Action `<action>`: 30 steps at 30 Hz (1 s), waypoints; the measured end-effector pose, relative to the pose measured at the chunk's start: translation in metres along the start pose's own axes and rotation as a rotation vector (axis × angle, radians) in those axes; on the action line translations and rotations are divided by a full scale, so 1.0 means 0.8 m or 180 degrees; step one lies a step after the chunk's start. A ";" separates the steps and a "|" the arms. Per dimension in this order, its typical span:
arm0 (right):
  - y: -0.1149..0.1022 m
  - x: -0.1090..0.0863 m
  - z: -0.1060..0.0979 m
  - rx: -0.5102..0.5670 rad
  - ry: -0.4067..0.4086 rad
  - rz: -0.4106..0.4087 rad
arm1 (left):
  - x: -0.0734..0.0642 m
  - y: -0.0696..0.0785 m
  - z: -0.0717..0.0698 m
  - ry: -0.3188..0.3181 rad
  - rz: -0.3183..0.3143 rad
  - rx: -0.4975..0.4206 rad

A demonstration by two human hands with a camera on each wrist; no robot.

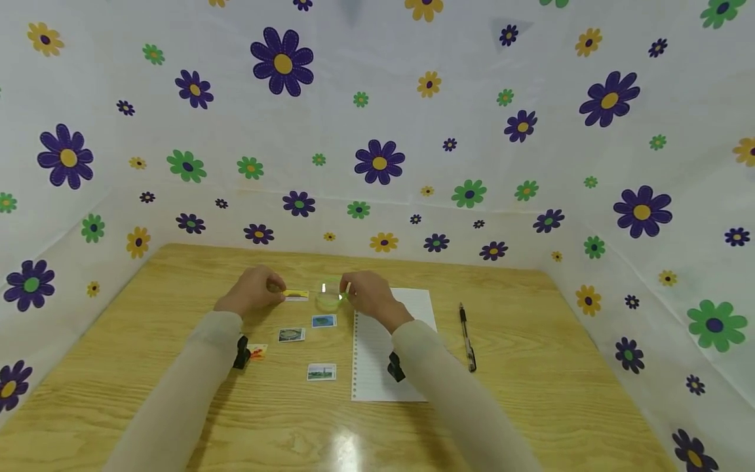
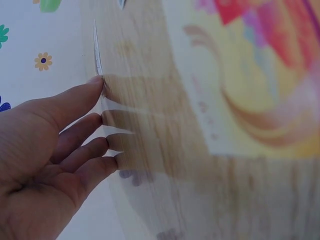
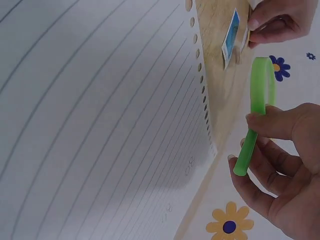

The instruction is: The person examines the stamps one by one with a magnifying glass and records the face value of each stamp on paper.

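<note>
At the back of the table, my left hand (image 1: 255,290) pinches the left end of a yellow-topped stamp (image 1: 297,295); in the left wrist view this stamp appears nearly edge-on, by the thumb tip, and the index finger is hidden. My right hand (image 1: 370,293) holds a green-rimmed magnifying glass (image 1: 329,295) by its short handle (image 3: 244,159), just right of that stamp. Nearer me lie a blue stamp (image 1: 324,320), a stamp with a round grey picture (image 1: 291,335), and a stamp with a green landscape (image 1: 321,372). A red and yellow stamp (image 2: 265,75) lies by the left wrist.
A lined sheet of paper (image 1: 377,367) with punched holes lies under the right forearm, with small handwriting on it. To its right is a black pen (image 1: 467,337). A white flowered cloth (image 1: 330,177) surrounds the table's back and sides.
</note>
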State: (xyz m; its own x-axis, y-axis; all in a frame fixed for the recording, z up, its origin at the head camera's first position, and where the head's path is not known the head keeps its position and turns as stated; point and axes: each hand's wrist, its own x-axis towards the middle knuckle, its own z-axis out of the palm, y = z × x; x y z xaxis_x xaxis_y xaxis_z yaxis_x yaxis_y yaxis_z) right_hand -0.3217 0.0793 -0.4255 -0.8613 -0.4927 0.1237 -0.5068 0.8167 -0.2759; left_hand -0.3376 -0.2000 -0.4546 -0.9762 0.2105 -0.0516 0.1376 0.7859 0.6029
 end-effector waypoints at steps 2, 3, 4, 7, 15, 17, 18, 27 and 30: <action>-0.008 0.003 0.002 -0.0009 0.0011 -0.0019 | -0.001 0.002 -0.001 -0.0005 -0.0007 -0.0004; -0.012 0.005 0.004 -0.0018 0.0018 -0.0027 | -0.002 0.002 -0.002 -0.0012 -0.0010 -0.0008; -0.016 0.006 0.005 -0.0023 0.0028 -0.0038 | -0.003 0.003 -0.002 -0.0018 -0.0001 -0.0008; -0.025 0.010 0.010 -0.0049 0.0028 -0.0052 | -0.005 0.005 -0.002 -0.0038 0.0008 -0.0016; -0.041 0.016 0.015 -0.0054 0.0011 0.0032 | -0.003 0.004 -0.001 -0.0070 -0.0010 -0.0002; -0.043 0.017 0.016 -0.0037 0.0009 0.0047 | -0.001 0.002 -0.002 -0.0059 -0.0025 0.0006; -0.044 0.018 0.017 -0.0033 -0.0002 0.0050 | 0.000 0.001 -0.002 -0.0059 -0.0024 0.0015; -0.051 0.020 0.023 -0.0093 -0.0104 0.0120 | 0.000 0.004 -0.003 -0.0047 -0.0015 0.0042; -0.054 0.021 0.021 -0.0105 -0.0110 0.0093 | 0.000 0.004 -0.004 -0.0043 -0.0010 0.0042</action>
State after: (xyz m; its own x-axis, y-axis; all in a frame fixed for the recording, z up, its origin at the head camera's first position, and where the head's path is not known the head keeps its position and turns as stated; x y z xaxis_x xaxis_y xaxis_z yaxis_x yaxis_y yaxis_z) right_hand -0.3134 0.0309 -0.4274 -0.8744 -0.4781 0.0829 -0.4828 0.8401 -0.2472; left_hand -0.3378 -0.1993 -0.4503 -0.9744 0.2156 -0.0643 0.1367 0.7942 0.5921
